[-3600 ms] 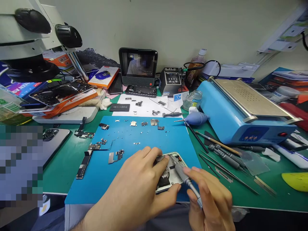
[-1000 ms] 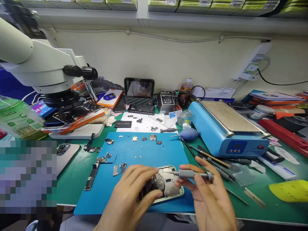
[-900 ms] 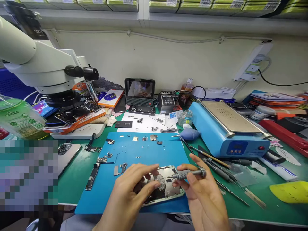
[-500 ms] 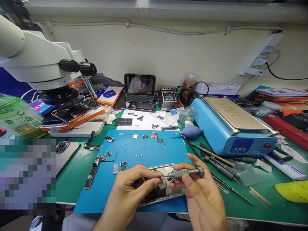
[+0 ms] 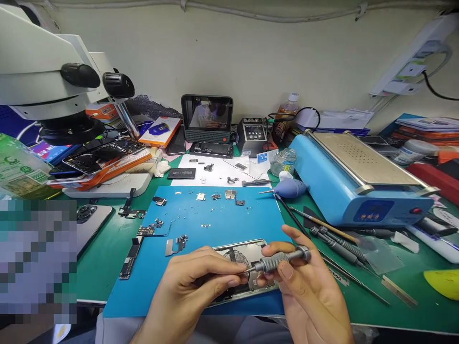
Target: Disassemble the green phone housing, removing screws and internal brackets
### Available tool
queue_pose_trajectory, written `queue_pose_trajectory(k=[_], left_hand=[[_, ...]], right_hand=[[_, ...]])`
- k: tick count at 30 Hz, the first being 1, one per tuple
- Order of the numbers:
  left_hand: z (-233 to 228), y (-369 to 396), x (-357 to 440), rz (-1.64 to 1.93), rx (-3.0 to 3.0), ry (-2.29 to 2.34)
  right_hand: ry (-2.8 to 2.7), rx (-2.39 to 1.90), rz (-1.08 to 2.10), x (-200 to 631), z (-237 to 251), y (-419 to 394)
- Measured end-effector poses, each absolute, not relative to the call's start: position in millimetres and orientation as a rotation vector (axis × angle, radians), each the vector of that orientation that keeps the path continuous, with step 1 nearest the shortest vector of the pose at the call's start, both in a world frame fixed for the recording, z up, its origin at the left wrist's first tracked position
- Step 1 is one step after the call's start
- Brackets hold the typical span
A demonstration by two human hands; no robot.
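My right hand (image 5: 304,282) holds a grey precision screwdriver (image 5: 278,261) between thumb and fingers, its bit pointing left. My left hand (image 5: 201,282) is closed in a pinch of thumb and forefinger at the tip of that bit; whatever sits between those fingertips is hidden. Under both hands lies an opened phone housing (image 5: 256,249), silver-framed with a dark round coil inside, partly covered by the fingers. It rests on a blue mat (image 5: 193,217) where several tiny screws and small phone parts are spread out.
A logic board (image 5: 131,260) lies at the mat's left edge. Behind are a phone battery (image 5: 181,173) on white paper and a blue air blower (image 5: 289,188). At right stand a blue heating plate machine (image 5: 322,191), tweezers (image 5: 358,282) and pen-like tools. A microscope (image 5: 53,91) overhangs the left.
The camera view has dipped and shifted slightly. Both hands stay together at the screwdriver's tip, and the screwdriver now slants a little more, its bit lower. More of the round coil shows.
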State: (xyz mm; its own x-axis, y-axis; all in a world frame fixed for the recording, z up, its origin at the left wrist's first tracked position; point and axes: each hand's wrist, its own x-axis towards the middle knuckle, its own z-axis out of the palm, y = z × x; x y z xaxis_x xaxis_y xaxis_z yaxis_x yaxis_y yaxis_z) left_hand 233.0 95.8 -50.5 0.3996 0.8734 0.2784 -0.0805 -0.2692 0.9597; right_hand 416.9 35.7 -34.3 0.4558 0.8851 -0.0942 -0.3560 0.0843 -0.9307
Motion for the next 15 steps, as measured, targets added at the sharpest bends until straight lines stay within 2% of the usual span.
queue_pose_trajectory(k=[15], left_hand=[[-47, 97, 231, 1.075, 1.541, 0.717]], right_hand=[[-0.674, -1.119, 1.063, 429, -45, 33]])
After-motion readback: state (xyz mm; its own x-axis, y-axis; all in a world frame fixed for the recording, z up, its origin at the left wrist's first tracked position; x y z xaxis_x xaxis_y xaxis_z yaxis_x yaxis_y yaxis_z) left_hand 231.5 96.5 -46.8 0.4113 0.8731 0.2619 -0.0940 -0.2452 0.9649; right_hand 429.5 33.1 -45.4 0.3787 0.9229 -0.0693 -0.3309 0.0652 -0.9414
